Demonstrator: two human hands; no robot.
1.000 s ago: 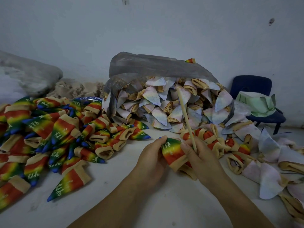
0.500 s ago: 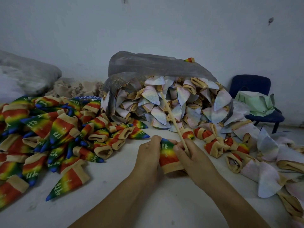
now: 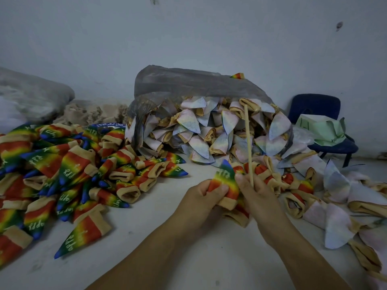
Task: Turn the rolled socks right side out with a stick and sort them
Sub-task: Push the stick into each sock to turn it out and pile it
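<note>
A rainbow sock (image 3: 225, 181) with a tan cuff stands tip-up at the centre of the table. My left hand (image 3: 202, 200) grips its lower part with curled fingers. My right hand (image 3: 258, 197) holds a thin wooden stick (image 3: 248, 141) that rises nearly upright beside the sock, and its thumb touches the sock's right side. Several rainbow socks lie in a pile (image 3: 62, 174) at the left. Pale inside-out socks (image 3: 205, 130) spill from a grey plastic bag (image 3: 188, 82) at the back.
More pale and red-tan rolled socks (image 3: 326, 197) lie scattered at the right. A dark blue chair (image 3: 322, 130) with a green paper bag (image 3: 320, 130) stands by the wall at the back right. A grey sack (image 3: 31, 97) sits at the far left.
The stick has swung from leaning left to nearly upright. The rainbow sock sits higher between my hands, with more of its coloured side showing. Both hands keep their hold.
</note>
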